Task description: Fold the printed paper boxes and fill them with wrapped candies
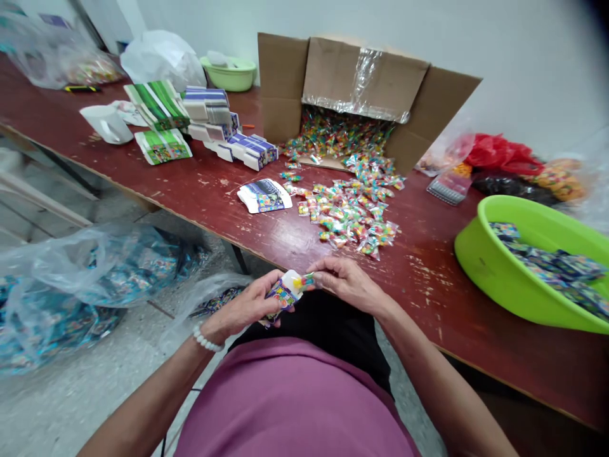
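- Head view: left hand (242, 306) has a clenched grip around a small printed card carton (281, 297), held above the lap, off the desk.
- Right hand (349, 284) grips a wrapped candy (305, 282) between its fingers, at the carton's top end.
- Loose wrapped candies (347, 212) spill across the red desk (428, 304) from a cardboard box (352, 79).
- Lime-green basin (485, 254) holds printed cartons (547, 266).

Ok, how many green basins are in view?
2. A large basin on the red table, at right, holds printed packets; a small basin stands far back, left of the cardboard box. Others may be hidden.
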`<state>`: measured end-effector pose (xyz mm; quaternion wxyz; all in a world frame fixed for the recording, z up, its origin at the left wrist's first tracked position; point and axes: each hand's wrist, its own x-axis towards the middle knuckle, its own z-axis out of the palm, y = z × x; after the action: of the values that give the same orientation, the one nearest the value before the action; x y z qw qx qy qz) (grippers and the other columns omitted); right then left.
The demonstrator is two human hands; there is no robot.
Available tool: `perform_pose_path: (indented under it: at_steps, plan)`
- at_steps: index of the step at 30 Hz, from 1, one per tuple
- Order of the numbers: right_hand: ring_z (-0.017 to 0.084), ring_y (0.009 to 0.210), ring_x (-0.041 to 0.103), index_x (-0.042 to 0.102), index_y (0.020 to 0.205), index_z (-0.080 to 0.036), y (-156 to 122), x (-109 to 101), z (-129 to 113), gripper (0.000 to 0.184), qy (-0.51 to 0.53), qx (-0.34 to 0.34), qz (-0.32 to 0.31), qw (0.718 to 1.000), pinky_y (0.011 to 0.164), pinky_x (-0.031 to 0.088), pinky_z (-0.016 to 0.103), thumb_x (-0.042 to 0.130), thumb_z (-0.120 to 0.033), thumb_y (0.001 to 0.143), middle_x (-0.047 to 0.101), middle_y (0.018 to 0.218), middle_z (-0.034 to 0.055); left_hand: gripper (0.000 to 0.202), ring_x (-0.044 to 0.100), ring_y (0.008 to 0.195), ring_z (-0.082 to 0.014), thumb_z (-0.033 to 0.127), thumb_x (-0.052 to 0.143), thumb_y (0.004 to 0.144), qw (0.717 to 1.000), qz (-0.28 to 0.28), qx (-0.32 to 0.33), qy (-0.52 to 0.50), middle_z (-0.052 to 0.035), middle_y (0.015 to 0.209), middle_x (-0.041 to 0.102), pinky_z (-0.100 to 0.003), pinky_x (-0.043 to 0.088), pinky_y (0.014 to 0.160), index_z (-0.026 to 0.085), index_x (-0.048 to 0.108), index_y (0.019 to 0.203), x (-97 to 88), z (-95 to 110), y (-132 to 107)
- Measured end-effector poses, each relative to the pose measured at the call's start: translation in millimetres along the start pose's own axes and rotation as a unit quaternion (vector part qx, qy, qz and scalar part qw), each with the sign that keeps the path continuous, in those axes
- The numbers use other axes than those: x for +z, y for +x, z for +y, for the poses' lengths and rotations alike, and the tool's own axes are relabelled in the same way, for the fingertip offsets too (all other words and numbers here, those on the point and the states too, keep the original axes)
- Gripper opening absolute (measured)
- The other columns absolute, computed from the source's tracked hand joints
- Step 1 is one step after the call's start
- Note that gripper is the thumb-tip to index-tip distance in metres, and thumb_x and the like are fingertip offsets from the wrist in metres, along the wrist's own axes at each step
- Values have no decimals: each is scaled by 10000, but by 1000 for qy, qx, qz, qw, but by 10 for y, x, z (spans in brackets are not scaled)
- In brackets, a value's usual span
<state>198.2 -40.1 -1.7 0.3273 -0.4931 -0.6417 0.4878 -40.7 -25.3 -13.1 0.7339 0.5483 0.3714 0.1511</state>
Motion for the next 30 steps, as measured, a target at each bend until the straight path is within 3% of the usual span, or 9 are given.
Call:
perform_pose_path:
  at_steps: [3, 6, 9, 13, 18, 21, 25, 28, 30]
  plan:
    - [160, 761, 644, 713, 925, -188, -8, 59, -53, 139, -108, -57, 2, 993, 708, 470, 266, 581, -205, 885, 721, 845, 29, 344, 619, 772, -154, 193, 576, 756, 999, 5, -7, 48, -9, 933, 666, -199, 483, 572, 238, 578, 1097, 55, 37, 0]
    - [137, 657, 634, 671, 941, -193, 19, 193, -101, 117, -110, -56, 1, 992, 626, 453, 239, 601, -154, 856, 704, 758, 1, 327, 619, 733, -151, 216, 584, 758, 999, 8, -3, 38, 5, 890, 686, -199, 488, 562, 248, 612, 1082, 114, 40, 23]
    - [119, 616, 588, 644, 946, -206, 70, 308, -104, 172, -90, -67, 52, 992, 589, 421, 225, 650, -131, 792, 651, 712, -26, 334, 642, 682, -172, 430, 584, 826, 999, 37, 1, -39, -32, 861, 712, -223, 493, 523, 213, 649, 1071, 152, 2, 73]
    - [111, 652, 537, 623, 986, -209, 102, 299, -36, 247, 107, -23, 121, 987, 594, 420, 223, 716, -301, 777, 581, 755, -32, 538, 600, 461, -157, 633, 493, 855, 986, 86, -12, -141, -94, 738, 724, -241, 451, 426, 133, 662, 964, 147, -41, 121]
    - [112, 717, 577, 631, 1041, -196, 59, 369, 67, 358, 224, 62, 27, 972, 586, 440, 205, 761, -362, 753, 641, 878, -2, 395, 612, 488, -155, 508, 670, 787, 975, 121, 31, -184, -32, 704, 686, -232, 485, 405, 162, 621, 970, 201, -39, 131]
    - [117, 685, 594, 642, 1015, -190, 59, 516, 104, 298, 209, 25, 48, 977, 590, 481, 223, 735, -378, 804, 658, 865, 5, 377, 621, 534, -151, 453, 716, 768, 967, 144, 39, -204, -5, 698, 654, -214, 491, 400, 172, 616, 998, 273, -73, 155]
    - [112, 539, 581, 701, 971, -199, 82, 594, 86, 197, 127, -31, 112, 985, 515, 473, 238, 659, -374, 889, 685, 776, 6, 406, 602, 440, -155, 530, 609, 845, 942, 92, -7, -322, -36, 682, 666, -257, 503, 389, 154, 616, 999, 290, -118, 196]
    - [153, 702, 665, 746, 892, -218, 87, 553, 43, 113, 27, -121, 141, 982, 685, 523, 273, 662, -294, 893, 737, 850, 33, 409, 611, 418, -171, 538, 550, 893, 925, 79, -23, -371, -38, 658, 666, -272, 506, 378, 157, 620, 1026, 253, -111, 211]
    - [176, 856, 686, 745, 847, -221, 89, 527, 29, 136, 15, -148, 112, 983, 789, 528, 292, 636, -271, 911, 752, 960, 46, 429, 621, 423, -180, 527, 512, 922, 922, 82, -11, -378, -37, 659, 672, -279, 509, 375, 162, 619, 1119, 235, -98, 215]
